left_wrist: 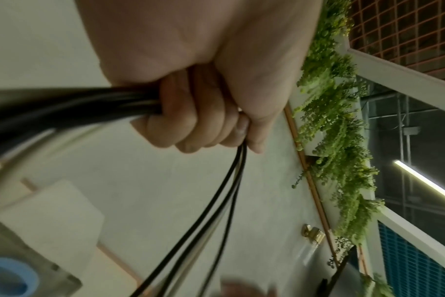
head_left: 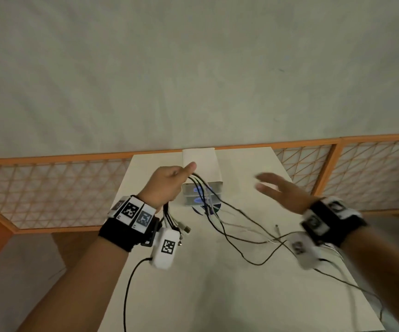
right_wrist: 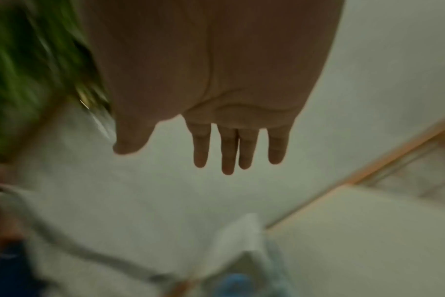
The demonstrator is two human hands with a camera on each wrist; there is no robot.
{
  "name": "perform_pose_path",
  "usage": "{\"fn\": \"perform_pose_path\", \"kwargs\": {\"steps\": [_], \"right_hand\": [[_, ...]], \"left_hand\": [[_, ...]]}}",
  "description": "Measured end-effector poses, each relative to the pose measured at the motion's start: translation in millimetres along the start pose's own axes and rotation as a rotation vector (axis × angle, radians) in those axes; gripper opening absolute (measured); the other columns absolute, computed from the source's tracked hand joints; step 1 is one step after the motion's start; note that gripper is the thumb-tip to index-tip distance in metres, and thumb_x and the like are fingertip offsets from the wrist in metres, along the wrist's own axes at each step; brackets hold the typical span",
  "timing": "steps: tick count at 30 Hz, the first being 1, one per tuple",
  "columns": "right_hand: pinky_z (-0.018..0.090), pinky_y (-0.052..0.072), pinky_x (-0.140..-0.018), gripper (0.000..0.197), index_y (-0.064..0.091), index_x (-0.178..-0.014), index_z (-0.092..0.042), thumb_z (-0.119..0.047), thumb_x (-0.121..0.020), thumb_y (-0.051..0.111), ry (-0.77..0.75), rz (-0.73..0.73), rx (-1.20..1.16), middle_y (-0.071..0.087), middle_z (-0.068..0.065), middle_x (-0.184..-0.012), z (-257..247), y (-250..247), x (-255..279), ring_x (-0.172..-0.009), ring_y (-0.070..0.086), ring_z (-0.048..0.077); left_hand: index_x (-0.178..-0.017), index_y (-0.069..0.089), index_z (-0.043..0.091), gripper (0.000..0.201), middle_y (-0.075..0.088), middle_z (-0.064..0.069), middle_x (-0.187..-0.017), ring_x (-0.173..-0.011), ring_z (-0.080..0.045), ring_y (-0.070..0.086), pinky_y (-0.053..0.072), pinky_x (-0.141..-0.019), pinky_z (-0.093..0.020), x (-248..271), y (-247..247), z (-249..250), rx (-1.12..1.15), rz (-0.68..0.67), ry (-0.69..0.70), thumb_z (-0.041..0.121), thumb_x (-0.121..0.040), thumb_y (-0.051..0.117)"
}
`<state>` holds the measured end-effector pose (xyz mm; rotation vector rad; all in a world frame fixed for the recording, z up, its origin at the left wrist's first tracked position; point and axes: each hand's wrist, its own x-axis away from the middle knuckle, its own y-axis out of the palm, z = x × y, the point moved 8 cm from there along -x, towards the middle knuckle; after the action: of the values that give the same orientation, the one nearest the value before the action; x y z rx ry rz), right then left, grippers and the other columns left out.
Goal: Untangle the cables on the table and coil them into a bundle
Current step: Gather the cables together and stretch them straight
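My left hand (head_left: 169, 182) is raised above the white table (head_left: 217, 295) and grips a bunch of black and white cables (head_left: 220, 212). In the left wrist view its fingers (left_wrist: 191, 124) curl tightly round the cables (left_wrist: 216, 201). Short plug ends (head_left: 181, 230) hang below that wrist. The long strands trail down to the right and lie loosely crossed on the table. My right hand (head_left: 277, 190) hovers in the air to the right, blurred, holding nothing. Its fingers (right_wrist: 229, 148) are straight and spread.
A white box (head_left: 202, 168) stands at the table's far end, with clear cases holding blue rolls (head_left: 198, 195) stacked in front. An orange lattice screen (head_left: 50, 188) runs behind the table. Green foliage (left_wrist: 338, 140) hangs along the wall.
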<state>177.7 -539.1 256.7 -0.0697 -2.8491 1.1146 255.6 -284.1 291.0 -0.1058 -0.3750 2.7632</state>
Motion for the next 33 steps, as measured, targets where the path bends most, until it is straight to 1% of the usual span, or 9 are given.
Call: {"fn": "perform_pose_path", "kwargs": {"steps": [5, 8, 11, 14, 17, 19, 23, 29, 33], "right_hand": [[0.028, 0.049, -0.088, 0.027, 0.054, -0.112, -0.026, -0.040, -0.089, 0.056, -0.282, -0.121, -0.408, 0.066, -0.004, -0.090, -110.6, 71.5, -8.3, -0.085, 0.065, 0.008], [0.031, 0.052, -0.073, 0.022, 0.062, -0.083, -0.020, -0.041, -0.088, 0.059, -0.183, -0.251, -0.291, 0.059, -0.003, -0.050, -73.1, 107.7, 3.4, -0.053, 0.059, 0.016], [0.020, 0.038, -0.045, 0.041, 0.051, -0.057, -0.019, -0.050, -0.081, 0.063, 0.022, -0.405, -0.097, 0.044, -0.006, -0.036, 1.3, 103.1, 18.2, -0.034, 0.041, 0.009], [0.014, 0.021, -0.033, 0.040, 0.039, -0.056, -0.018, -0.046, -0.073, 0.061, 0.158, -0.110, -0.587, 0.032, -0.011, -0.036, 28.7, 15.0, 10.7, -0.029, 0.027, 0.003], [0.016, 0.012, -0.037, 0.045, 0.035, -0.046, -0.025, -0.039, -0.073, 0.069, -0.035, 0.354, -0.876, 0.025, -0.013, -0.035, -2.6, -90.8, 15.6, -0.029, 0.019, 0.004], [0.020, 0.016, -0.039, 0.042, 0.043, -0.049, -0.019, -0.031, -0.083, 0.066, -0.063, 0.430, -0.688, 0.026, -0.011, -0.036, -15.2, -101.7, 23.1, -0.032, 0.021, 0.008], [0.030, 0.026, -0.054, 0.056, 0.045, -0.055, -0.009, -0.060, -0.079, 0.049, 0.122, 0.071, 0.238, 0.032, 0.003, -0.052, 21.6, -34.7, 32.7, -0.053, 0.032, 0.018], [0.020, 0.029, -0.042, 0.070, 0.045, -0.058, -0.009, -0.079, -0.057, 0.054, 0.158, 0.007, -0.045, 0.034, 0.005, -0.048, 43.2, -87.0, 42.0, -0.042, 0.031, 0.016], [0.030, 0.031, -0.049, 0.080, 0.046, -0.047, -0.015, -0.094, -0.042, 0.050, 0.270, -0.213, -0.090, 0.030, 0.004, -0.041, 83.8, -75.3, 57.7, -0.039, 0.029, 0.018]], "left_hand": [[-0.045, 0.038, 0.026, 0.052, 0.022, 0.009, -0.049, -0.040, -0.008, 0.015, 0.012, -0.041, -0.019, 3.3, 8.6, 26.7, 0.152, -0.101, 0.022, 0.038, -0.093, 0.052], [-0.050, 0.037, 0.026, 0.047, 0.025, 0.014, -0.043, -0.035, -0.003, 0.017, 0.009, -0.040, -0.018, 5.5, -12.0, 39.9, 0.331, -0.036, 0.061, 0.029, -0.095, 0.050], [-0.053, 0.034, 0.022, 0.046, 0.025, 0.014, -0.040, -0.033, -0.002, 0.017, 0.007, -0.041, -0.019, 6.8, -43.4, 39.2, 0.441, 0.048, 0.089, 0.026, -0.097, 0.046], [-0.062, 0.044, 0.013, 0.035, 0.026, 0.013, -0.040, -0.032, -0.003, 0.018, 0.012, -0.037, -0.015, 15.2, -49.9, 18.4, 0.191, 0.077, 0.079, 0.028, -0.092, 0.053], [-0.054, 0.052, 0.019, 0.040, 0.027, 0.013, -0.041, -0.035, -0.003, 0.021, 0.019, -0.037, -0.015, 29.2, -9.7, -4.4, -0.177, -0.061, 0.075, 0.027, -0.093, 0.055], [-0.046, 0.053, 0.021, 0.048, 0.026, 0.013, -0.042, -0.036, -0.004, 0.020, 0.018, -0.037, -0.016, 27.8, -8.9, -1.8, -0.007, -0.049, 0.067, 0.024, -0.094, 0.054], [-0.044, 0.039, 0.024, 0.051, 0.022, 0.010, -0.047, -0.041, -0.008, 0.015, 0.012, -0.042, -0.021, 16.4, -36.2, 13.4, 0.151, 0.016, 0.133, 0.026, -0.092, 0.057], [-0.043, 0.035, 0.024, 0.053, 0.020, 0.007, -0.050, -0.042, -0.009, 0.015, 0.014, -0.043, -0.020, 19.2, -13.3, -12.9, 0.081, -0.007, 0.079, 0.029, -0.091, 0.057], [-0.039, 0.036, 0.025, 0.056, 0.023, 0.013, -0.045, -0.040, -0.007, 0.015, 0.009, -0.045, -0.023, 15.8, -41.0, -11.1, 0.167, 0.082, 0.081, 0.027, -0.091, 0.057]]}}
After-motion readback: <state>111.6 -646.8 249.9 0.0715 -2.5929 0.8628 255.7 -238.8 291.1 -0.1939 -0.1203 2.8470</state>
